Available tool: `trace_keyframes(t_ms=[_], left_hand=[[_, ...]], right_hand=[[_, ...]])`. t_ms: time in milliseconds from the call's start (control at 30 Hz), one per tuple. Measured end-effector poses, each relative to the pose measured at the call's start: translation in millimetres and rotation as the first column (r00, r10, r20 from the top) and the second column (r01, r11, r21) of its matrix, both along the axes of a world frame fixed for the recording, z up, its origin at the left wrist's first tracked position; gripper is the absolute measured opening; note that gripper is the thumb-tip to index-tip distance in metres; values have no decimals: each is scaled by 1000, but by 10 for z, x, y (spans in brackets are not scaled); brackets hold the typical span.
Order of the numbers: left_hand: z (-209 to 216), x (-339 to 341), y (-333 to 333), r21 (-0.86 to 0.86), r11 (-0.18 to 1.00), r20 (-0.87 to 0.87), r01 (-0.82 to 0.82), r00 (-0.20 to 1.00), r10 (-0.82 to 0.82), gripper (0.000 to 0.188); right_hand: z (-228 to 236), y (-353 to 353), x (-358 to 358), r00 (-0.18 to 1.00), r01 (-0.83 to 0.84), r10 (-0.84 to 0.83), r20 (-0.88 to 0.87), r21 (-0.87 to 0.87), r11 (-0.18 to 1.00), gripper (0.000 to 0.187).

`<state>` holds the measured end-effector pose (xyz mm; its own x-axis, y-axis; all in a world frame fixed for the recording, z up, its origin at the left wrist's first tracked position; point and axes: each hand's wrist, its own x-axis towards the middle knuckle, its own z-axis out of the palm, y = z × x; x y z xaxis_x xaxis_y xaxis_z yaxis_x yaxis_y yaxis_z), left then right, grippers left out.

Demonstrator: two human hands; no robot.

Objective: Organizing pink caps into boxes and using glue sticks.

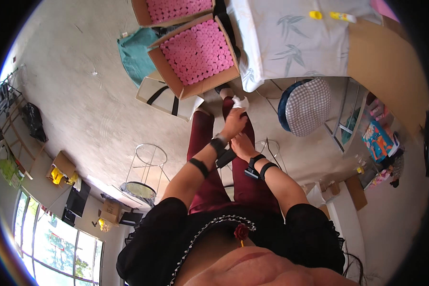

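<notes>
A crumpled white piece, like tissue or thin plastic (240,103), sticks out beyond the fingers of my left hand (234,123), which is closed on it above my knees. Just below and right of it, my right hand (243,147) has its fingers curled close to my left wrist; what they hold, if anything, is hidden. Both wrists wear black straps. Ahead of my hands stands an open cardboard box (188,90) packed with pink rolls (198,52).
Behind that box is a second carton of pink rolls (174,9). A cloth-covered table (310,62) stands at the far right, with a yellow-and-white tube (342,17) on it. A checked stool (310,107) is to the right, a wire-frame stool (148,162) to the left.
</notes>
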<state>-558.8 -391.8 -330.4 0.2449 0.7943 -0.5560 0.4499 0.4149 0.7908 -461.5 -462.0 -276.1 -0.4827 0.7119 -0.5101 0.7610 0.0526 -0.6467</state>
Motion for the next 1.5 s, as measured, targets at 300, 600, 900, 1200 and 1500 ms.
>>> trace_keyframes(t_ms=[300, 600, 900, 1200, 1500], left_hand=[[1026, -70, -193, -59, 998, -8, -28, 1000, 27, 38], [1153, -1807, -1971, -271, 926, -402, -262, 905, 139, 31], [1265, -2257, -3586, -324, 821, -501, 469, 651, -570, 16], [1741, -1034, -2413, -471, 817, -182, -332, 943, 278, 28], [2362, 857, 163, 171, 979, -204, -110, 968, 145, 27]], right_hand=[[828, -488, 1675, 961, 261, -259, 96, -12, 965, 19], [1377, -2631, 3394, 865, 242, 20, 502, -452, 858, 26], [2043, -2879, 3662, 859, 283, -28, 512, -427, 859, 32], [2421, -1210, 4176, 650, 603, -605, 460, 174, 779, 27], [2987, -3, 5798, 533, 660, -842, 84, 581, 476, 18]])
